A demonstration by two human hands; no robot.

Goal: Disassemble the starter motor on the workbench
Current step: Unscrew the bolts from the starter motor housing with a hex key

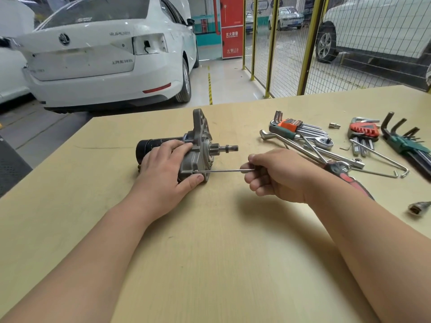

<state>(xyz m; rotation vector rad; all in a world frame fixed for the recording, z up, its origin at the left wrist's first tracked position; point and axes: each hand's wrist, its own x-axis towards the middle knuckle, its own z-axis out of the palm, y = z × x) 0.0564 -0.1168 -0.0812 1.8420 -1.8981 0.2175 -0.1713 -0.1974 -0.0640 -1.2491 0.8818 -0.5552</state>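
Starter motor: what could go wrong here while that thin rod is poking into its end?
1. The thin metal rod meets the starter motor right beside the thumb of the left hand; a slip could jab it.
2. The motor lies on its round side on the workbench, steadied only by the left hand, so it might roll.
3. The right hand pinches the rod by its far end; being long and thin, it may bend or wobble off.

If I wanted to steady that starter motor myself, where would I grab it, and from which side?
Grip the starter motor by its round black body from above, where the left hand rests: the cylinder lies on its side and fits a palm. Keep off the geared end, where the right hand pinches a thin metal rod.
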